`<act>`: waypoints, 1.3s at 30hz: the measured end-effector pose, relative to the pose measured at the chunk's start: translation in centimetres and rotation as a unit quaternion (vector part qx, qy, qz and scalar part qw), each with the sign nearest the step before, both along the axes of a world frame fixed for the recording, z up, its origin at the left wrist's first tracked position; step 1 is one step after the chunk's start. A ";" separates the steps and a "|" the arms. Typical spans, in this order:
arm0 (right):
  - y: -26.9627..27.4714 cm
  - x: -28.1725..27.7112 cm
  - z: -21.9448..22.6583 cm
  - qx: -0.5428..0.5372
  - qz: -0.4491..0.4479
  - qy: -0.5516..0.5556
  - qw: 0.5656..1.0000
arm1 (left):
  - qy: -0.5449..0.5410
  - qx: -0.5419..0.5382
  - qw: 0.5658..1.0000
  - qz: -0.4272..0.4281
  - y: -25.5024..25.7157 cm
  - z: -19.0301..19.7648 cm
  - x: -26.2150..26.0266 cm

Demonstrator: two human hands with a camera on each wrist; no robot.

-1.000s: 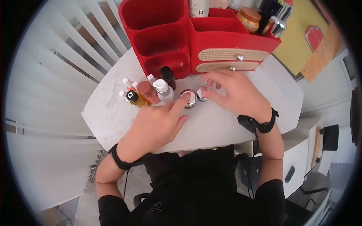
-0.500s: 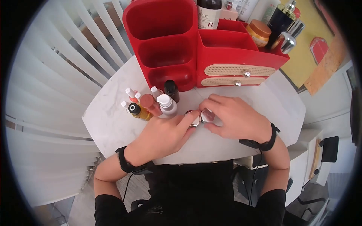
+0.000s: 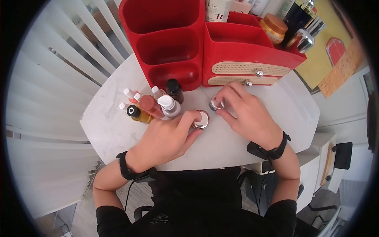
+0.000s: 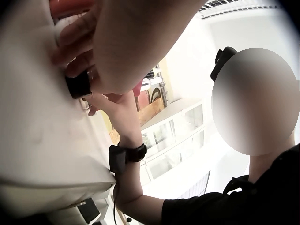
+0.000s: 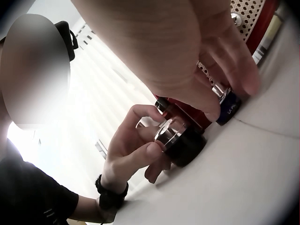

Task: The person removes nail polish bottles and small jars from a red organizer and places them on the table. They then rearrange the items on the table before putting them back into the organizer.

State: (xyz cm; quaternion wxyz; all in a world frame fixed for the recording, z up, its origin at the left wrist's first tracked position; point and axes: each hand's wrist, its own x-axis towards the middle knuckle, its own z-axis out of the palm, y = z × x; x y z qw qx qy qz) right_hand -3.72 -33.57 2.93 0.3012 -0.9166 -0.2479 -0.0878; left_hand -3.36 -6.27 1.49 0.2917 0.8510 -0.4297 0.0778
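A dark round jar with a shiny lid (image 3: 201,120) stands on the white table, and my left hand (image 3: 160,139) grips its side with thumb and index finger. In the right wrist view the same jar (image 5: 185,146) shows its dark body, tilted in the picture. Farther back, my right hand (image 3: 254,117) pinches a smaller silver-topped jar (image 3: 216,104) between thumb and fingers. That small jar (image 5: 228,108) looks dark blue in the right wrist view. Left of the jars stands a white pump bottle (image 3: 169,106), close to my left hand.
Several small bottles, including a pink one (image 3: 150,105), an amber one (image 3: 138,113) and a dark one (image 3: 174,89), cluster on the table's left. A red organizer (image 3: 241,53) with drawers and cosmetics stands at the back. The table's marbled surface (image 3: 221,146) extends toward the person.
The two jars, side by side half a second ago, now stand apart. My right hand has moved the small jar farther back, while my left hand stays at the larger one.
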 end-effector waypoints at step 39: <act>-1.2 -0.9 1.8 -0.098 0.033 -0.039 0.994 | 0.028 -0.013 0.998 0.059 -2.1 1.1 -3.5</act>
